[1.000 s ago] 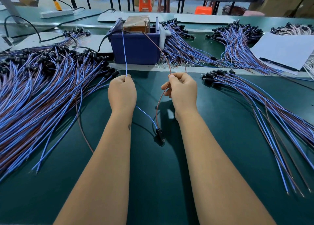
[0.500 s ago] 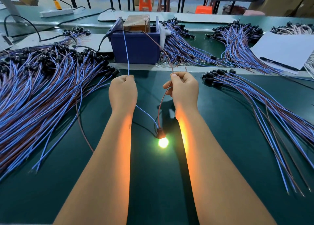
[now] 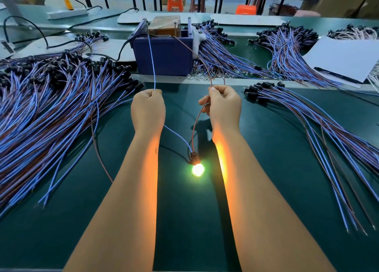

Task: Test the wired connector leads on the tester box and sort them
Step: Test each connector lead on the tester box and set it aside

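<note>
My left hand [image 3: 148,107] grips the blue wire [image 3: 152,58] of one lead, and that wire runs up to the top of the dark blue tester box [image 3: 164,56]. My right hand [image 3: 222,105] pinches the same lead's brown wire [image 3: 194,126], which also reaches up to the box. Both wires hang down between my forearms to a black connector [image 3: 193,157] on the green mat. The bulb [image 3: 198,169] at the connector's end glows bright yellow-green and lights my inner forearms orange.
A large heap of blue and brown leads [image 3: 51,111] covers the mat on the left. A smaller fan of leads [image 3: 307,119] lies on the right. More bundles [image 3: 225,56] sit behind the box, with a white sheet and pen [image 3: 344,60] at the right.
One second ago the bulb was dark; it lit half a second ago and stays lit. Both hands hold nearly the same place.
</note>
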